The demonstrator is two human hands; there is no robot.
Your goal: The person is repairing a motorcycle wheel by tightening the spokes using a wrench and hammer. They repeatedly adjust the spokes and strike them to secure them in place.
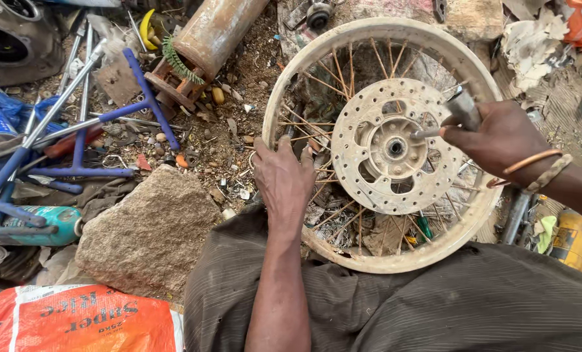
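A dusty spoked wheel rim (349, 39) lies flat on the ground before my knees, with a drilled brake disc (353, 130) bolted over its hub (395, 147). My left hand (283, 176) rests on the rim's left edge and spokes, fingers spread. My right hand (496, 137) holds a metal tool (457, 111) whose tip touches the disc near the hub's right side. Bangles circle my right wrist.
A large rough stone (150, 231) sits at the left. Blue metal frames and rods (75, 130) lie beyond it with a rusty cylinder (216, 29). An orange sack (75, 319) is at bottom left, a yellow container (578, 241) at right. Scrap litters the dirt.
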